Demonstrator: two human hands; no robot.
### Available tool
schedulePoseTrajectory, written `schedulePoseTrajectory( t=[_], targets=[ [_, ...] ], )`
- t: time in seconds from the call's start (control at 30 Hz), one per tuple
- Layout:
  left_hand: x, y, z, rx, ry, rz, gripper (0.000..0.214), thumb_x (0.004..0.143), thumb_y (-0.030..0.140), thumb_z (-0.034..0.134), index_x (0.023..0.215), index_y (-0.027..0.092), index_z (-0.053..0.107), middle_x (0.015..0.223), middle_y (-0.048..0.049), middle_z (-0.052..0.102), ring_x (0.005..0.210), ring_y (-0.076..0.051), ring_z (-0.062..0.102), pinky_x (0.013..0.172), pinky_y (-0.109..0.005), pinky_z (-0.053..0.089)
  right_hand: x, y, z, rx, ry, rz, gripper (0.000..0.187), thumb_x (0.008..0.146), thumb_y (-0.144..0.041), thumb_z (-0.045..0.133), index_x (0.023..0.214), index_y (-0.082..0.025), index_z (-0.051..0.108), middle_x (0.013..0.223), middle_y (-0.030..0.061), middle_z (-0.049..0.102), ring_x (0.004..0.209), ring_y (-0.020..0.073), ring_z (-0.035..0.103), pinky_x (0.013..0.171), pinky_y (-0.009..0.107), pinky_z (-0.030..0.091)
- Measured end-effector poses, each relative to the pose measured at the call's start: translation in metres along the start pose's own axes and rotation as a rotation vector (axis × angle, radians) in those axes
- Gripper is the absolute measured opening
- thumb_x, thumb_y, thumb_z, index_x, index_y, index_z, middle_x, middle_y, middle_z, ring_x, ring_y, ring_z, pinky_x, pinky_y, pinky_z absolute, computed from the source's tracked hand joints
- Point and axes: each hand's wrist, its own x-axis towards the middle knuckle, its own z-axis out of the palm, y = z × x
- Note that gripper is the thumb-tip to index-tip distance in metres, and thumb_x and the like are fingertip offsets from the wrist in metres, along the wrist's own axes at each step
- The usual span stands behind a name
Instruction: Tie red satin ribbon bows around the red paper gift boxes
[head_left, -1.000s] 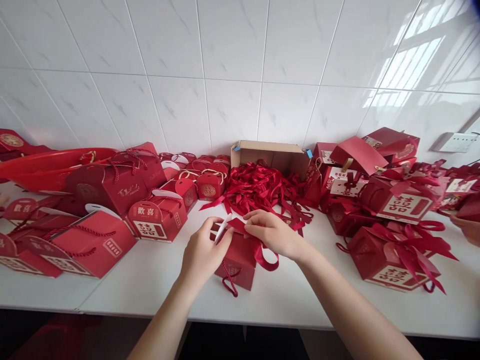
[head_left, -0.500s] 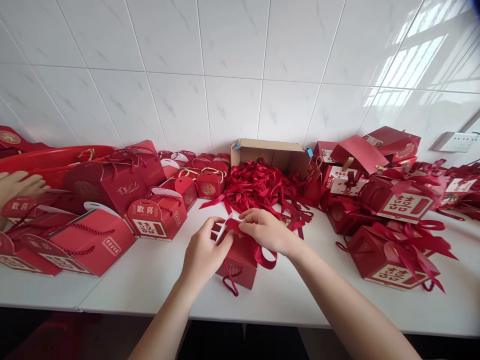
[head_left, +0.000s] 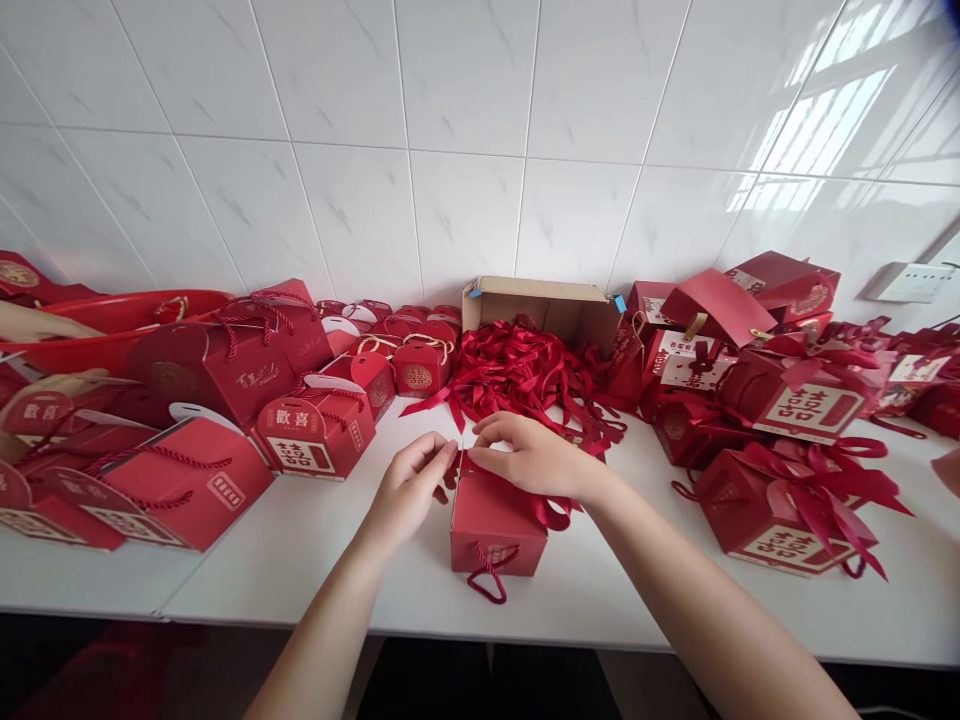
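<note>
A red gift box point(head_left: 499, 515) stands before me on the white table, with a twisted dark red cord point(head_left: 489, 580) looped on its near side. My left hand point(head_left: 409, 490) is closed in a pinch at the box's upper left edge, where dark red ribbon point(head_left: 445, 487) hangs below the fingers. Across the top, my right hand point(head_left: 529, 457) is closed at the raised flap, whose thin white edge shows between both hands. A loop of red satin ribbon point(head_left: 555, 515) trails under my right palm. The right fingertips partly hide the flap.
Behind my hands, a cardboard box point(head_left: 544, 292) spills red ribbons point(head_left: 517, 370). Red gift boxes point(head_left: 311, 430) line the left; bow-tied boxes point(head_left: 795, 510) are stacked right. Another person's arm point(head_left: 45, 322) reaches by a red basin point(head_left: 150, 312). Part of a hand point(head_left: 949, 468) shows far right.
The gift box has turned and shifted slightly right, showing more of its top and corded side. My left fingers have drawn together at its edge. The other person's hand at left has moved.
</note>
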Motion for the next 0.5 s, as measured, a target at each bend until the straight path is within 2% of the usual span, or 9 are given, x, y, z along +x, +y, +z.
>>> schedulePoseTrajectory(
  t=[0.07, 0.13, 0.2, 0.23, 0.27, 0.3, 0.37, 0.43, 0.5],
  targets=[
    [0.001, -0.006, -0.007, 0.130, 0.023, 0.053, 0.035, 0.084, 0.052, 0.050, 0.068, 0.020, 0.049, 0.064, 0.0021, 0.048, 0.062, -0.015, 0.049, 0.058, -0.024, 0.040, -0.005, 0.004, -0.006, 0.055, 0.089, -0.044, 0.026, 0.087, -0.041, 0.054, 0.083, -0.020, 0.068, 0.113, 0.0063, 0.063, 0.106, 0.0225, 0.058, 0.097, 0.038, 0.040],
    [0.001, -0.015, -0.024, 0.377, 0.112, 0.039, 0.031, 0.080, 0.047, 0.054, 0.063, 0.021, 0.050, 0.060, 0.0011, 0.050, 0.058, -0.016, 0.047, 0.056, -0.025, 0.037, -0.017, 0.010, -0.015, 0.110, 0.255, -0.070, 0.030, 0.089, -0.045, 0.052, 0.092, -0.020, 0.069, 0.115, 0.0072, 0.063, 0.107, 0.0220, 0.057, 0.095, 0.035, 0.042],
    [-0.002, -0.027, -0.048, 0.679, 0.289, -0.087, 0.025, 0.071, 0.040, 0.063, 0.058, 0.022, 0.050, 0.056, -0.0005, 0.053, 0.051, -0.016, 0.044, 0.049, -0.025, 0.029, -0.036, 0.020, -0.024, 0.162, 0.421, -0.035, 0.032, 0.090, -0.046, 0.052, 0.097, -0.019, 0.067, 0.106, 0.0071, 0.065, 0.099, 0.0206, 0.059, 0.085, 0.032, 0.045],
    [-0.005, -0.033, -0.060, 0.785, 0.409, -0.175, 0.023, 0.065, 0.037, 0.066, 0.056, 0.023, 0.050, 0.056, -0.0015, 0.054, 0.048, -0.017, 0.042, 0.046, -0.025, 0.024, -0.047, 0.026, -0.027, 0.193, 0.459, 0.005, 0.033, 0.090, -0.047, 0.052, 0.095, -0.019, 0.067, 0.097, 0.0064, 0.066, 0.089, 0.0190, 0.060, 0.077, 0.030, 0.046],
    [-0.007, -0.037, -0.071, 0.839, 0.487, -0.221, 0.021, 0.062, 0.034, 0.067, 0.056, 0.024, 0.050, 0.055, -0.0016, 0.055, 0.045, -0.017, 0.041, 0.045, -0.025, 0.022, -0.057, 0.032, -0.029, 0.230, 0.445, 0.043, 0.034, 0.090, -0.049, 0.052, 0.090, -0.018, 0.066, 0.085, 0.0051, 0.065, 0.077, 0.0170, 0.059, 0.069, 0.028, 0.045],
    [-0.011, -0.041, -0.078, 0.862, 0.559, -0.230, 0.020, 0.060, 0.032, 0.068, 0.057, 0.024, 0.050, 0.055, -0.0013, 0.055, 0.044, -0.017, 0.041, 0.044, -0.025, 0.021, -0.068, 0.038, -0.029, 0.265, 0.378, 0.073, 0.036, 0.090, -0.050, 0.051, 0.085, -0.017, 0.066, 0.073, 0.0035, 0.061, 0.067, 0.0153, 0.055, 0.062, 0.027, 0.043],
    [-0.019, -0.044, -0.080, 0.802, 0.587, -0.154, 0.021, 0.060, 0.035, 0.069, 0.058, 0.025, 0.051, 0.053, 0.0007, 0.053, 0.044, -0.016, 0.041, 0.044, -0.024, 0.024, -0.084, 0.051, -0.022, 0.319, 0.178, 0.148, 0.041, 0.091, -0.052, 0.049, 0.079, -0.016, 0.065, 0.062, 0.0021, 0.057, 0.059, 0.0140, 0.052, 0.057, 0.027, 0.040],
    [-0.030, -0.040, -0.066, 0.617, 0.448, -0.062, 0.023, 0.064, 0.042, 0.068, 0.058, 0.024, 0.054, 0.050, 0.0021, 0.050, 0.045, -0.016, 0.043, 0.045, -0.024, 0.029, -0.093, 0.061, -0.009, 0.352, -0.006, 0.233, 0.040, 0.092, -0.053, 0.047, 0.084, -0.017, 0.064, 0.061, 0.0013, 0.057, 0.057, 0.0134, 0.050, 0.055, 0.026, 0.038],
    [-0.040, -0.033, -0.044, 0.362, 0.214, -0.044, 0.025, 0.067, 0.045, 0.067, 0.058, 0.023, 0.060, 0.049, 0.0014, 0.051, 0.049, -0.018, 0.047, 0.047, -0.024, 0.034, -0.094, 0.068, 0.005, 0.382, -0.092, 0.295, 0.040, 0.092, -0.055, 0.044, 0.087, -0.019, 0.060, 0.061, 0.0004, 0.058, 0.055, 0.0124, 0.048, 0.054, 0.025, 0.037]
  ],
)
